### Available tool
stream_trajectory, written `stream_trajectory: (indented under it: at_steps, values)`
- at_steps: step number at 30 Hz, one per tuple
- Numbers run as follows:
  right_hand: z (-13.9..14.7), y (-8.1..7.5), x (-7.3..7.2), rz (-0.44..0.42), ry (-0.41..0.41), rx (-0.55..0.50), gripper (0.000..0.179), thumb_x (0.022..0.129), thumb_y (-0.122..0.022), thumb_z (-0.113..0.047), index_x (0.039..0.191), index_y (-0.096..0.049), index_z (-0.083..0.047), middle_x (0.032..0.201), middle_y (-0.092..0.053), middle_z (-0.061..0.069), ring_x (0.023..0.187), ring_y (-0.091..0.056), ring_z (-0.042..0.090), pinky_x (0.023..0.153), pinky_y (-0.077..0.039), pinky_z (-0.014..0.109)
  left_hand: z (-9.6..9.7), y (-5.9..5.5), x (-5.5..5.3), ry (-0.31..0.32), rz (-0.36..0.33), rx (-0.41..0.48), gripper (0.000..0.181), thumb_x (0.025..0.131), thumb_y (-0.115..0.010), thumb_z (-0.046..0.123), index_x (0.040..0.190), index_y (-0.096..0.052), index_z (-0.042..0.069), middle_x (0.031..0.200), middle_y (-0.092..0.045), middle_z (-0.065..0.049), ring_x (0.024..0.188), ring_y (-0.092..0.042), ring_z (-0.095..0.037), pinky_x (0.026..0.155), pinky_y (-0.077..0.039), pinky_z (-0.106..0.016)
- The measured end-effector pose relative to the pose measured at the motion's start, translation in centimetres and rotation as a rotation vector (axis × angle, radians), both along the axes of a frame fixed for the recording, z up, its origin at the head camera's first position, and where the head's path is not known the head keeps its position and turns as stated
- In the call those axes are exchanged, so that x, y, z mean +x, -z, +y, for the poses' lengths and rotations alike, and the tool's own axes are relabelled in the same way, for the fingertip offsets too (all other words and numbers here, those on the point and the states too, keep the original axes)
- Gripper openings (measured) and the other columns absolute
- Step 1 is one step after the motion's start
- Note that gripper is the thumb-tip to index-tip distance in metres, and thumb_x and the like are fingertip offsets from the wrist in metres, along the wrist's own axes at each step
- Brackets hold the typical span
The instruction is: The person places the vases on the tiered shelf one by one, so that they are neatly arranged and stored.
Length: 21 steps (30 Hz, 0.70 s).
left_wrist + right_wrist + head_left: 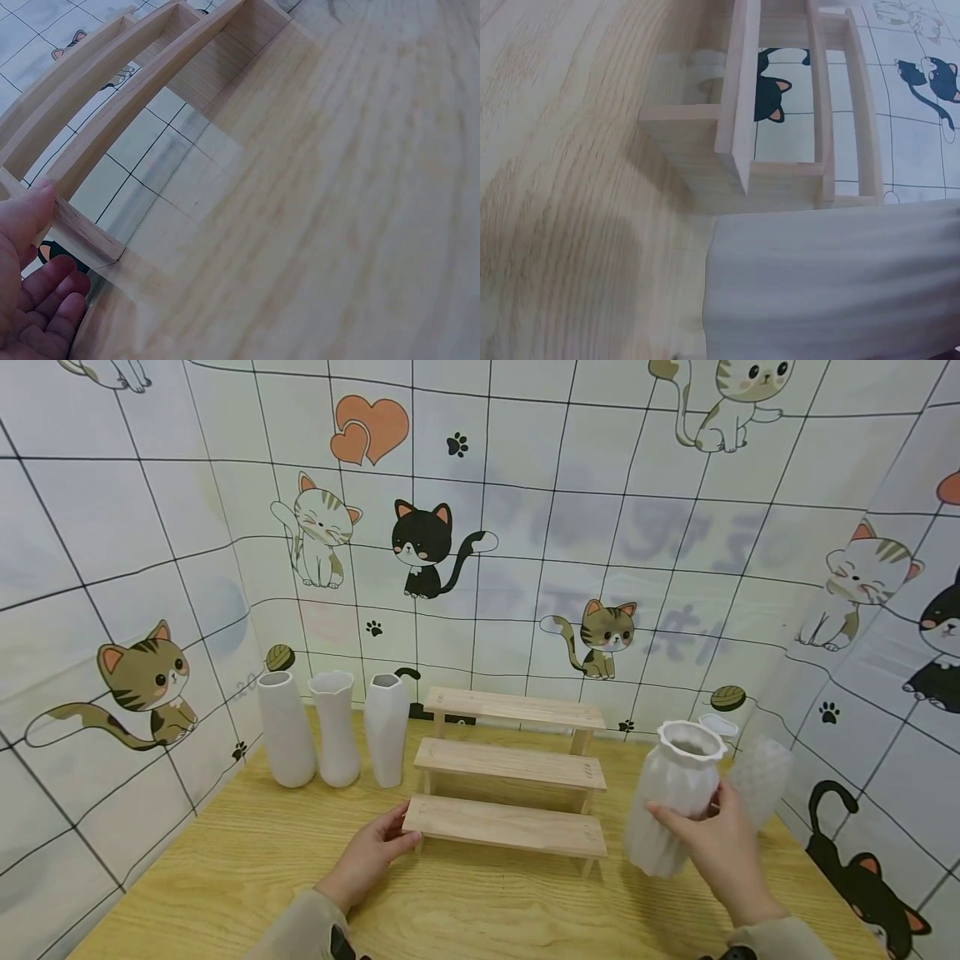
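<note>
A three-tier wooden display stand (506, 827) is in the middle of the table, its boards bare. My left hand (375, 853) holds the left end of its lowest board; in the left wrist view the thumb (30, 214) presses the wood and the other fingers curl loosely. To the right of the stand, my right hand (720, 847) grips a white fluted vase (667, 810) with a wavy rim, thumb across its front. The vase stands nearly upright; I cannot tell whether its base touches the table. The right wrist view shows its pale side (832, 285) beside the stand.
Left of the stand are a plain white vase (287, 735), a ruffle-rimmed white vase (337, 735) and an angular white vase (386, 735). Behind my right hand stand a textured white vase (765, 772) and another one, mostly hidden, with its rim (718, 724) showing. Cat-print walls surround the table (225, 877).
</note>
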State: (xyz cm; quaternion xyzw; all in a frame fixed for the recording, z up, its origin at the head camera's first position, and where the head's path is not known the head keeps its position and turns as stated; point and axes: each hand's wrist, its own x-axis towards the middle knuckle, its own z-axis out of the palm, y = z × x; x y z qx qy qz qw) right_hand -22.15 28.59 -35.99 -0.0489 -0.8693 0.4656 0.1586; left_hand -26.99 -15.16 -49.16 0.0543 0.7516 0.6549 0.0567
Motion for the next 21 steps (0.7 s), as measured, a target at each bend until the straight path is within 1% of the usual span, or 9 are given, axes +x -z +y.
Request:
stream_trajectory:
  at_steps: [5, 10, 16, 21]
  values:
    - [-0.3, -0.6, 0.4, -0.004, -0.028, 0.015, 0.093, 0.078, -0.076, -0.049, 0.144, -0.029, -0.003, 0.130, -0.046, 0.023, 0.113, -0.051, 0.039, 0.080, -0.052, 0.053, -0.2, 0.1, -0.1, 0.022, -0.009, -0.011, 0.081, 0.087, -0.070, 0.041, 0.151, -0.031, 0.009, 0.138, -0.049, -0.014, 0.118, -0.050, -0.025, 0.098, -0.043, -0.045]
    - [-1.0, -1.3, 0.8, 0.003, -0.059, 0.015, 0.094, 0.078, -0.077, -0.049, 0.146, -0.028, -0.007, 0.131, -0.046, 0.021, 0.113, -0.049, 0.038, 0.079, -0.052, 0.052, -0.3, 0.2, -0.1, 0.030, -0.011, -0.010, 0.083, 0.086, -0.070, 0.043, 0.151, -0.031, 0.009, 0.138, -0.049, -0.014, 0.118, -0.049, -0.025, 0.097, -0.043, -0.044]
    - [-2.1, -2.0, 0.9, 0.040, -0.125, -0.026, 0.088, 0.080, -0.077, -0.043, 0.145, -0.028, -0.009, 0.130, -0.045, 0.018, 0.114, -0.048, 0.034, 0.082, -0.051, 0.048, -0.3, 0.2, -0.2, 0.030, -0.014, 0.002, 0.083, 0.086, -0.070, 0.042, 0.151, -0.031, 0.009, 0.137, -0.050, -0.013, 0.116, -0.050, -0.024, 0.096, -0.044, -0.043]
    - [-3.3, -2.3, 0.7, 0.036, -0.164, -0.064, 0.087, 0.081, -0.077, -0.041, 0.145, -0.028, -0.007, 0.132, -0.044, 0.016, 0.115, -0.047, 0.032, 0.085, -0.049, 0.046, -0.3, 0.1, -0.2, 0.029, -0.017, 0.005, 0.083, 0.086, -0.070, 0.042, 0.151, -0.031, 0.009, 0.137, -0.050, -0.013, 0.115, -0.051, -0.023, 0.097, -0.044, -0.043]
